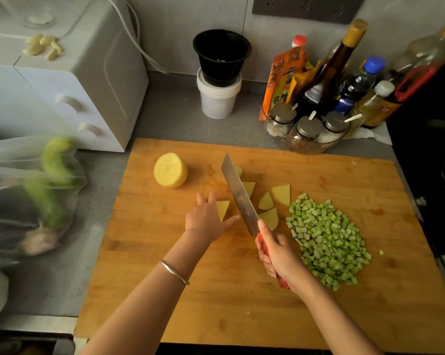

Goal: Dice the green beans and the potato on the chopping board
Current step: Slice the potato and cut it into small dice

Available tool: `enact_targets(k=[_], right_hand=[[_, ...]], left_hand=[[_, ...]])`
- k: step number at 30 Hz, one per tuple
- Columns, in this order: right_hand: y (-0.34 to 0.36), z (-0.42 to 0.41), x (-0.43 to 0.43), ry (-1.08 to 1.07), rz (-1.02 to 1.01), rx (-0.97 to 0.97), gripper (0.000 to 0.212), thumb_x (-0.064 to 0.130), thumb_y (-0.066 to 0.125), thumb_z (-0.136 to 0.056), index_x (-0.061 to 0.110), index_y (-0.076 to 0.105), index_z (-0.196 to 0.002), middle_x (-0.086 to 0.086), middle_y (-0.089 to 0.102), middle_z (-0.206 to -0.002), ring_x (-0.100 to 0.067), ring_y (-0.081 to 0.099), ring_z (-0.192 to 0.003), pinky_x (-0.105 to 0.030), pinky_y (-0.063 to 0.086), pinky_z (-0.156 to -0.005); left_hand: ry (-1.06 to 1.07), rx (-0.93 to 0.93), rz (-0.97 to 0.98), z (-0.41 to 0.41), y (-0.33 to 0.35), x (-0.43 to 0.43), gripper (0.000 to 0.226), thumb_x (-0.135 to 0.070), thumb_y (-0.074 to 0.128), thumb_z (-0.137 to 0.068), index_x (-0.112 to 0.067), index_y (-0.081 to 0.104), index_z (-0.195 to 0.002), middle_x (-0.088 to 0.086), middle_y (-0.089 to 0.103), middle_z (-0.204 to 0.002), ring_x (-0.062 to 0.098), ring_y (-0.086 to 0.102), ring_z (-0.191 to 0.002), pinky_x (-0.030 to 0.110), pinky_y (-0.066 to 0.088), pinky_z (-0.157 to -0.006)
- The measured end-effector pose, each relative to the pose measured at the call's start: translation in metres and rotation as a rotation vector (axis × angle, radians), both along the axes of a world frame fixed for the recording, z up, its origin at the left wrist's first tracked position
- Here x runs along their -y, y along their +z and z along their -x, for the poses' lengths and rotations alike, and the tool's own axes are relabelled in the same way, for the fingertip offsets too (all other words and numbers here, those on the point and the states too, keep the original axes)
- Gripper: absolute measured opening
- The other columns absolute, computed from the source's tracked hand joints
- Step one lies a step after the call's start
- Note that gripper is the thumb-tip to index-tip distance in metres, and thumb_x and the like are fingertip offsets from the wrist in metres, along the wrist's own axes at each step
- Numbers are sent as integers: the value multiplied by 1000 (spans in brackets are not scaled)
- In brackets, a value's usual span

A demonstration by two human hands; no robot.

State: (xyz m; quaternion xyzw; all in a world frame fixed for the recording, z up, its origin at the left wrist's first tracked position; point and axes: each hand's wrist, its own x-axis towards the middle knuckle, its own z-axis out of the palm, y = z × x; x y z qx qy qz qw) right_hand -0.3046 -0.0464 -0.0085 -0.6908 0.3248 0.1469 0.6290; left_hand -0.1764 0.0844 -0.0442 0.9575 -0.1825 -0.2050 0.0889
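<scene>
Grips the red handle (260,240) of a cleaver (238,194) in the right hand (277,254), fingers curled round it, forefinger laid up toward the heel of the blade. Points the blade away from that hand, forward and to the left, so that it runs between the two hands; cannot tell whether the edge touches the chopping board (216,290).

Rests the left hand (207,217) flat, fingers straight and spread, on a potato wedge (222,208) just left of the blade, thumb stretched toward the steel. Wears a silver bangle (175,272) on the left wrist.

Just right of the blade and ahead of the right hand: more cut wedges (269,217), flat on the board and close together. Beyond the left fingertips and a little to the left: a potato half (170,170), cut face showing, well apart from the hand. Right of the right hand: a heap of diced green beans (326,237), just beside the nearest wedges, with one stray bean piece (381,252) at its far side.

Far beyond both hands, on the grey surface (170,116): a black pot (221,55) set in a white tub (217,98), and a glass bowl (303,147) of bottles and jars. Far left of the left hand: a plastic bag (37,190) with green vegetables inside.
</scene>
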Motion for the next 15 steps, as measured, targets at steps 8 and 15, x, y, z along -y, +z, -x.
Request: enact_targets(k=[8, 15], right_hand=[[-8, 11, -11, -31, -17, -62, 55, 63, 38, -92, 12, 46, -74, 3, 34, -47, -13, 29, -38, -24, 24, -40], [-8, 8, -26, -34, -2, -95, 52, 63, 37, -92, 16, 42, -70, 5, 29, -46, -11, 25, -37, -25, 19, -42]], left_hand=[[-357, -165, 83, -32, 12, -38, 72, -39, 81, -70, -20, 42, -128, -2, 49, -119, 17, 55, -103, 28, 48, -83], [-239, 2, 76, 1, 1, -20, 64, -51, 67, -80, -13, 40, -124, 6, 55, -118, 23, 57, -105, 31, 46, -79]])
